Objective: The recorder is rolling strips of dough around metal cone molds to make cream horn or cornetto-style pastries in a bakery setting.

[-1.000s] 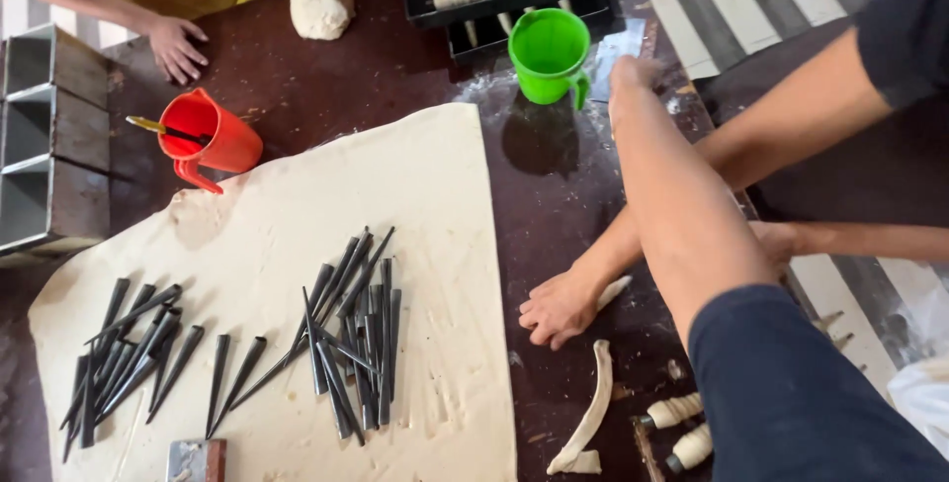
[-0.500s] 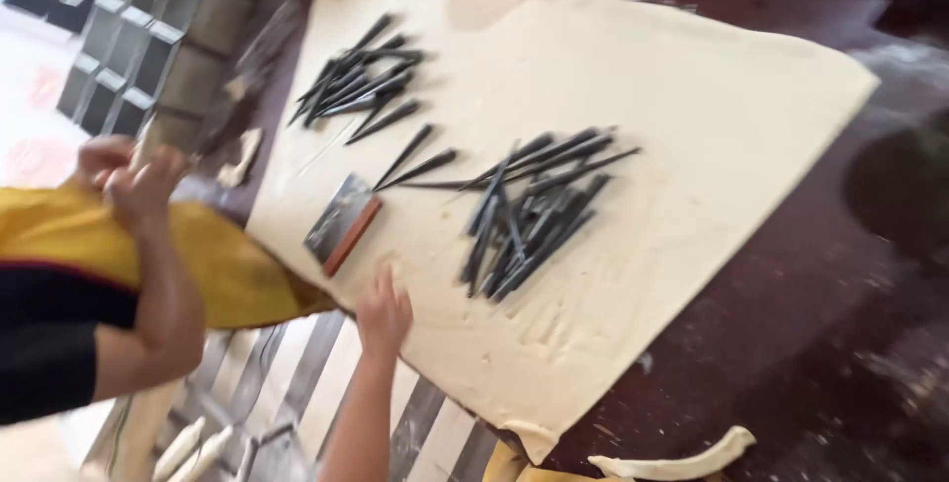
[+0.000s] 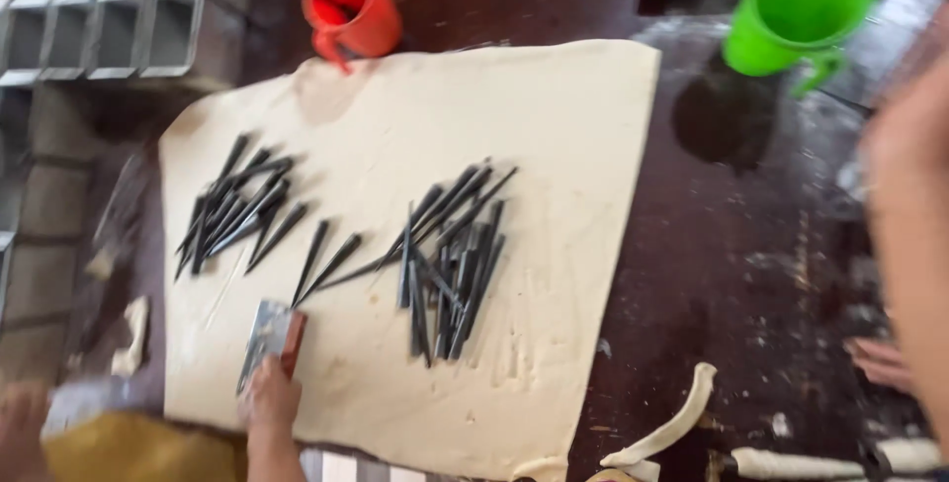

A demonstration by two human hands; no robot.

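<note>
A co-worker's hand [image 3: 269, 398] that was reaching half a second ago now rests on the scraper [image 3: 269, 336] at the dough sheet's [image 3: 554, 126] near edge, beside the metal cones [image 3: 450, 264]; right of the sheet, the person's own right arm [image 3: 914, 205] blurs over the bench [image 3: 751, 245], and I cannot tell whether its hand is spread or closed

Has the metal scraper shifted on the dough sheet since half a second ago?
No. The scraper lies at the same dough sheet edge, beside the metal cones; only the camera turned.
</note>
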